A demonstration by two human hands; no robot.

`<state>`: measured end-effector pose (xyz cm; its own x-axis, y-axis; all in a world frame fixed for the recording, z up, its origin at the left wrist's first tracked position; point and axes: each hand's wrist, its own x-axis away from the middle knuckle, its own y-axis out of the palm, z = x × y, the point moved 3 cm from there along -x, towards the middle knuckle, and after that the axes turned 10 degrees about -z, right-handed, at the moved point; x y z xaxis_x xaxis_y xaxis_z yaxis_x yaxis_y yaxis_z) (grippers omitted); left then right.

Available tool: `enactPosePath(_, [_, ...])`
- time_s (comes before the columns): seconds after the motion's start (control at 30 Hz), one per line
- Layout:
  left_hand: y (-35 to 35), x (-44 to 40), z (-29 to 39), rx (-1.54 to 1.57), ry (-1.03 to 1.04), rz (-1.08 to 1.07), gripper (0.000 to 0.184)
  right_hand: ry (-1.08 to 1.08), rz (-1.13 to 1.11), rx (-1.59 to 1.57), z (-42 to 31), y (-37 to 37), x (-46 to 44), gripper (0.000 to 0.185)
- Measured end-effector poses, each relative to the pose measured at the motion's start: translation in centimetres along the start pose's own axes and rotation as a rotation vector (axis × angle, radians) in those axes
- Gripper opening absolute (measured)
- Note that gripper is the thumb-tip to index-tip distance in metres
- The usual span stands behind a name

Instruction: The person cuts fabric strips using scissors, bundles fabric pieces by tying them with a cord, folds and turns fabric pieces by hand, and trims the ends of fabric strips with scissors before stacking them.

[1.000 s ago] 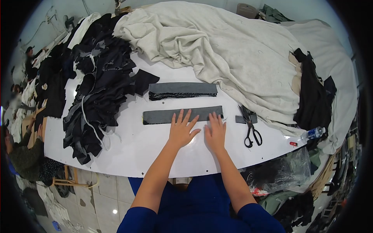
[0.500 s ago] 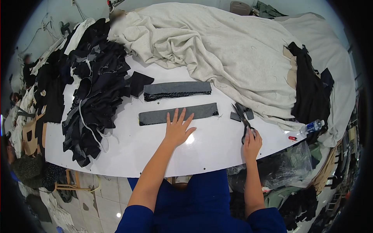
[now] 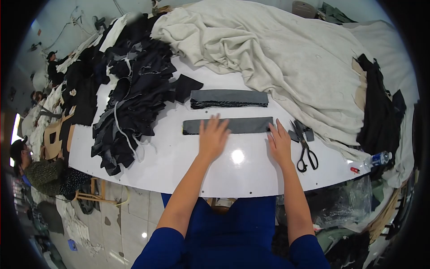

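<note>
Two stacks of dark grey fabric strips lie one behind the other on the white table [image 3: 251, 175]. On the nearer strip stack [image 3: 244, 125] my left hand [image 3: 213, 136] rests toward its left part, fingers spread. My right hand [image 3: 281, 142] is at that stack's right end, fingers stretched out, holding nothing. Behind it is the farther strip stack [image 3: 229, 97], with frayed edges facing me. Black-handled scissors [image 3: 304, 150] lie just right of my right hand, their blades over small dark fabric scraps [image 3: 309, 134].
A tied heap of black fabric pieces [image 3: 134, 96] covers the table's left side. Cream cloth [image 3: 291, 54] is piled across the back and right. A plastic bottle [image 3: 380, 158] and a small red object [image 3: 355, 170] lie at the right edge. A person [image 3: 40, 168] is at the far left.
My right hand has let go of the scissors and moved left to the nearer stack's end. The scissors now lie on the table. My left hand stays on the stack; the view has shifted.
</note>
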<state>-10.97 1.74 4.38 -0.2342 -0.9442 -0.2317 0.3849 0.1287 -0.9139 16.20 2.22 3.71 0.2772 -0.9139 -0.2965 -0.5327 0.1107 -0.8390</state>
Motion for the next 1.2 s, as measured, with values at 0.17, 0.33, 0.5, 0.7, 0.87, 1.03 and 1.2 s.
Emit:
enactPosePath(0.17, [-2.9, 2.9, -9.5, 0.045, -0.495, 0.350, 0.029, 0.078, -0.081, 0.138, 0.8, 2.0, -0.6, 0.037])
enactPosePath(0.33, [-3.5, 2.8, -13.0, 0.156, -0.528, 0.141, 0.030, 0.078, -0.032, 0.157, 0.5, 1.8, -0.8, 0.035])
enactPosePath(0.5, [-3.5, 2.3, -13.8, 0.238, -0.507, 0.081, 0.034, 0.097, -0.033, 0.105, 1.0, 1.9, -1.0, 0.035])
enactPosePath(0.7, [-3.0, 2.9, -14.5, 0.255, -0.443, 0.076, 0.036, 0.102, 0.020, 0.027, 1.5, 2.0, -0.9, 0.035])
enactPosePath(0.87, [-2.7, 2.9, -14.5, 0.266, -0.504, 0.046, 0.035, 0.101, 0.037, 0.047, 1.6, 2.2, -0.8, 0.036])
enactPosePath(1.03, [-3.0, 2.7, -14.0, 0.224, -0.538, 0.060, 0.033, 0.083, -0.009, 0.075, 1.8, 2.2, -0.9, 0.039])
enactPosePath(1.2, [-3.0, 2.7, -13.8, 0.186, -0.522, 0.085, 0.031, 0.069, 0.062, -0.058, 2.6, 2.1, -1.1, 0.036])
